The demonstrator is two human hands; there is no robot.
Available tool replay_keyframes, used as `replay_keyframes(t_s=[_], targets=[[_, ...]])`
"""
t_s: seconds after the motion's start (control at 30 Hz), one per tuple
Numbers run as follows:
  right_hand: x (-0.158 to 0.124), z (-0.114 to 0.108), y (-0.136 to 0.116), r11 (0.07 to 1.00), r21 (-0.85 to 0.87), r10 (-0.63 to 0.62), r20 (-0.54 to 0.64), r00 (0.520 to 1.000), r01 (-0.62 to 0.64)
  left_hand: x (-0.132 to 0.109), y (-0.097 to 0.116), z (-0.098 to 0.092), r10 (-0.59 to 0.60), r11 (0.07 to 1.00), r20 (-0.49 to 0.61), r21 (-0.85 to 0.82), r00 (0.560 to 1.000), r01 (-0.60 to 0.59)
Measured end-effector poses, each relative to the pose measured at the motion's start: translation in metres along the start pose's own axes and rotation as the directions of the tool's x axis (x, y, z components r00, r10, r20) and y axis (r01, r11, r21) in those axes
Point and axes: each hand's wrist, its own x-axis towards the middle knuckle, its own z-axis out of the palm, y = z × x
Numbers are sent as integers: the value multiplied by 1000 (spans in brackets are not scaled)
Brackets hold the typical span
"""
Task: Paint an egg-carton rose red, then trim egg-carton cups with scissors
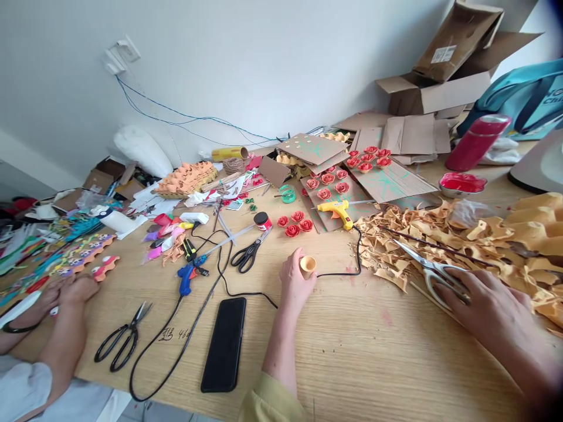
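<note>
My left hand [294, 280] holds a small yellow cardboard cup [308, 264], its round opening facing up, just over the table. My right hand [495, 308] has its fingers at the handles of white-handled scissors [433, 269]. The scissors rest at the edge of the cut egg-carton scraps [391, 255], blades pointing away to the left. Beyond my left hand sit several red paper roses [299, 224]. A yellow glue gun [336, 212] lies behind them on cardboard, its black cord passing near the cup.
A black phone [224, 344], black scissors [118, 340] and a blue glue gun [187, 276] with a looping cord lie to the left. A co-worker's hands [73, 293] rest at the far left. A red paint dish [463, 184] and pink bottle [477, 142] stand back right.
</note>
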Motion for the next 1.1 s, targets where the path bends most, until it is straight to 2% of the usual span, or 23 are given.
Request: replay_keyframes(t_s=[0.3, 0.5, 0.83, 1.1], targets=[[1, -3, -4, 999, 20, 27, 26, 999, -27, 2, -2, 2, -18, 999, 2, -44, 1000, 18], [1, -6, -7, 999, 51, 9, 4, 1000, -9, 2, -4, 2, -25, 998, -12, -52, 1000, 25], [1, -7, -11, 1000, 7, -20, -28, 999, 20, 2, -6, 0, -11, 998, -40, -63, 999, 9], [-2, -1, -10, 998, -20, -68, -76, 995, 66, 5, -5, -5, -13, 992, -187, -122, 982, -10]])
